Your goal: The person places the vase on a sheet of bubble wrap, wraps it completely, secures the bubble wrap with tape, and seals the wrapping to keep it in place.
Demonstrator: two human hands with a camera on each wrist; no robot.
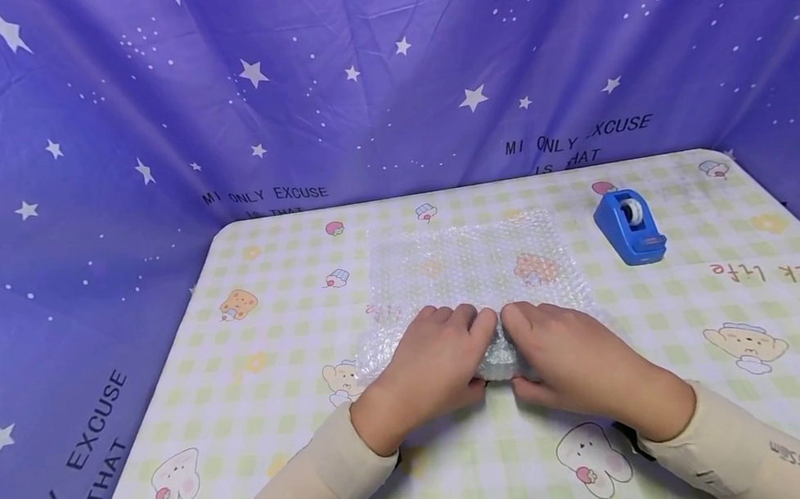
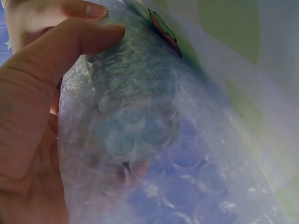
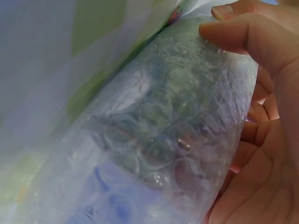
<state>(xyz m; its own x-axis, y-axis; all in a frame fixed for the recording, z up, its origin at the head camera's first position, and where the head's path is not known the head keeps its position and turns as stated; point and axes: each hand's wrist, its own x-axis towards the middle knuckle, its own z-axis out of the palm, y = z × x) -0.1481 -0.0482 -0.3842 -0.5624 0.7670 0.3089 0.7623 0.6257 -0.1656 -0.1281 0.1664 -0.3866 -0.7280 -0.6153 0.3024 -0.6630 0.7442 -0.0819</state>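
A sheet of clear bubble wrap (image 1: 464,263) lies flat on the table, its near end rolled up around something. Through the layers a blue-green rounded shape (image 2: 135,130) shows in the left wrist view; its kind cannot be made out. My left hand (image 1: 431,361) grips the left part of the roll, thumb on the near side and fingers over the top. Close beside it, my right hand (image 1: 575,353) grips the right part in the same way. Both thumbs press on the wrap (image 3: 177,107) near the middle. The hands cover much of the roll.
A blue tape dispenser (image 1: 631,231) with a roll of tape stands at the back right, beyond the sheet. The checked tablecloth (image 1: 256,414) bears printed cartoons. Behind the table hangs a purple curtain (image 1: 368,97) with white stars.
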